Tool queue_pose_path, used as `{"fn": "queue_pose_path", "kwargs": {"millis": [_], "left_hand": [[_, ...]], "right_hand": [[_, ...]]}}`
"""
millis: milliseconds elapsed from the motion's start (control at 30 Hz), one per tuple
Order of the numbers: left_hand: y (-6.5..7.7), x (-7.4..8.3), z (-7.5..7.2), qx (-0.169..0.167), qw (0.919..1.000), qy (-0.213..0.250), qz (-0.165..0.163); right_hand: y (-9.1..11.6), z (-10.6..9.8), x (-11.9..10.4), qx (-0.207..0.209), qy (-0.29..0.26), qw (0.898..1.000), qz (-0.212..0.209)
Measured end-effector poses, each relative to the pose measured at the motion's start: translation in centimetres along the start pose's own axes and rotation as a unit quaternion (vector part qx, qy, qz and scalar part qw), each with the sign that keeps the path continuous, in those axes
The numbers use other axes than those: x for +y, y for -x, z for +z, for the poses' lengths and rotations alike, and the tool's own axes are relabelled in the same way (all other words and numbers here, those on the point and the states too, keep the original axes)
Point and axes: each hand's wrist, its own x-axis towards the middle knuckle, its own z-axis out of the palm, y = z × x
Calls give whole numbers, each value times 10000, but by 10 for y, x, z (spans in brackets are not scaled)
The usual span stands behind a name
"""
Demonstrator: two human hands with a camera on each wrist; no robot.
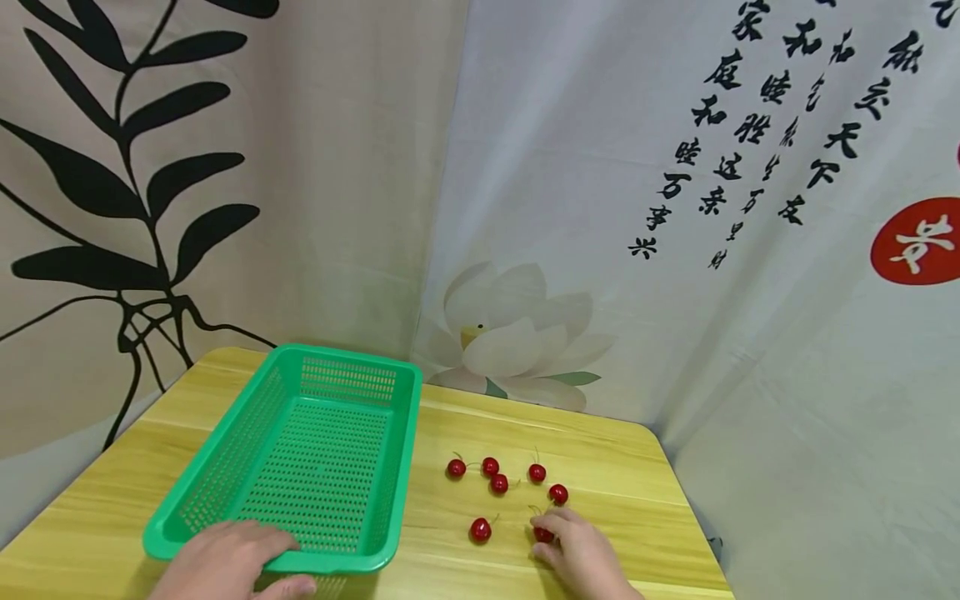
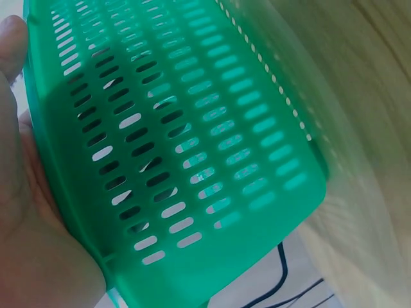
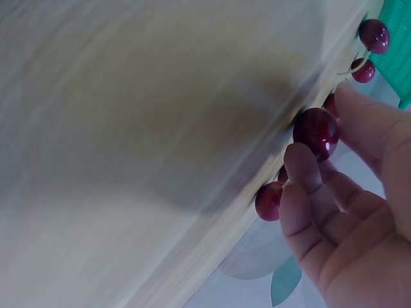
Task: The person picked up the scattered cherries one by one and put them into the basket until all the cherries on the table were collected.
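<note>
A green plastic basket (image 1: 318, 458) with slotted walls sits on the left part of the table. My left hand (image 1: 232, 560) grips its near rim, fingers over the edge and thumb outside; the left wrist view shows the basket's slotted wall (image 2: 212, 115) beside the hand. On the right, my right hand (image 1: 577, 550) pinches a dark red cherry (image 3: 318, 131) between thumb and fingers, close over the tabletop. Nearest to that hand are a cherry (image 1: 558, 494) just beyond it and another cherry (image 1: 480, 530) to its left.
More stemmed cherries lie farther back, among them one cherry (image 1: 456, 468) near the basket and one cherry (image 1: 537, 472) to the right. The wood-grain table (image 1: 630, 483) ends at a printed curtain (image 1: 352, 208) behind. Dark cables (image 2: 282, 276) show below the table's edge.
</note>
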Motion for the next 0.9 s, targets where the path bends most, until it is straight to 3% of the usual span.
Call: {"fn": "queue_pose_path", "kwargs": {"millis": [167,467,600,900], "left_hand": [[1,1,2,193,9997,-111,-31],[1,2,3,222,9997,-94,-87],[1,2,3,191,9997,-88,-105],[0,3,2,203,9996,-124,-125]], "right_hand": [[-1,5,2,-84,-17,10000,36],[-4,4,-2,-81,-32,10000,31],[-10,-5,-16,-29,-240,9997,-67],[-34,-21,-64,345,-600,9943,-815]]}}
